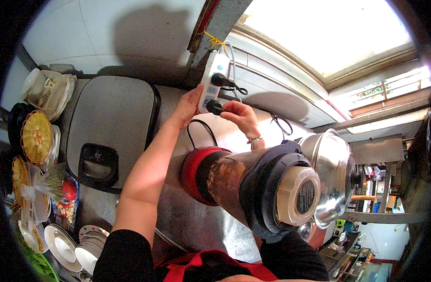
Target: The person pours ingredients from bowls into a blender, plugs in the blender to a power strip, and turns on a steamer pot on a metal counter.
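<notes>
A white power strip (212,75) hangs by a yellow tie from a metal post. My left hand (189,107) grips its lower left edge. Between the fingers of my right hand (240,116) is a black plug (214,107), up against the lowest socket; whether its pins are fully in cannot be seen. Higher on the strip sits a second black plug (220,80) with its cable. Below my hands stands a blender with a red base (201,176), a dark lid (264,187) and a clear jug (226,172) holding brown pieces.
Left of my arm is a large grey lidded appliance (113,120). Steel pots (333,176) with a domed lid stand right of the blender. Stacked bowls (92,250), woven baskets (36,137) and a red tomato (69,190) line the left side. A bright window (328,31) is above.
</notes>
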Demonstrator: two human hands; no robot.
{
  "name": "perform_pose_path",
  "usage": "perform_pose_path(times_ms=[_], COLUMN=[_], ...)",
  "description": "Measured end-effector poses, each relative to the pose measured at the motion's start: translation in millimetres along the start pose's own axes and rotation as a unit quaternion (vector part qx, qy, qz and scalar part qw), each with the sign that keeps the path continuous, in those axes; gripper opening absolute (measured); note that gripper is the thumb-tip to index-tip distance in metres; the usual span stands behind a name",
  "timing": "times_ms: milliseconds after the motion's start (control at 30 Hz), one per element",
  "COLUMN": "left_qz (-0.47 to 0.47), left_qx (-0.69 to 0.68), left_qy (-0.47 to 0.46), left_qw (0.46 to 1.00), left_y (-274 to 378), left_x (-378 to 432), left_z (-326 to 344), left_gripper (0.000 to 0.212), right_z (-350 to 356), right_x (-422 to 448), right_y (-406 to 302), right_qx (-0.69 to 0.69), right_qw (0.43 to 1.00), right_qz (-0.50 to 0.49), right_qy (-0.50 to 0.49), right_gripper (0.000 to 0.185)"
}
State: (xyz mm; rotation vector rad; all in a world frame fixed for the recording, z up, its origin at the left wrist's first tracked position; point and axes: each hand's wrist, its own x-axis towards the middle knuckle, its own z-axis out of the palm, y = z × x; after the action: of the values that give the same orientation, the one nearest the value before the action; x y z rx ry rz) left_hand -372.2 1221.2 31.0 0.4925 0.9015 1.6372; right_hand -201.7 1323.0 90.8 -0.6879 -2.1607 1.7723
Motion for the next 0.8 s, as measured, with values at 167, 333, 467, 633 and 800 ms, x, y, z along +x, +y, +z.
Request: perform_pose_path(times_ms=[167,333,467,633,800], left_qz=[0.001,0.016,0.042,0.05,0.102], left_qx=[0.005,0.005,0.013,0.049,0.18], left_qy=[0.019,0.028,0.04,0.06,0.108], left_qw=[1.0,0.999,0.998,0.996,0.972], left_y=[-1,0,0,1,0], left_x=[0,-2,-3,-6,-8], left_z=[2,6,8,8,4], left_gripper=[0.066,0.062,0.06,0.059,0.062], right_z=[-7,-4,-6,-4,1], right_x=[-1,-2,2,5,7], right_y=[10,11,6,-1,-3], right_qx=[0.001,0.047,0.027,-0.014,-0.021], right_qw=[1.0,0.999,1.0,1.0,1.0], right_qz=[-0.006,-0.001,0.001,-0.002,0.005], right_qy=[-0.005,0.012,-0.002,-0.018,-0.005], right_gripper=[0.019,0.018,0.018,0.018,0.018])
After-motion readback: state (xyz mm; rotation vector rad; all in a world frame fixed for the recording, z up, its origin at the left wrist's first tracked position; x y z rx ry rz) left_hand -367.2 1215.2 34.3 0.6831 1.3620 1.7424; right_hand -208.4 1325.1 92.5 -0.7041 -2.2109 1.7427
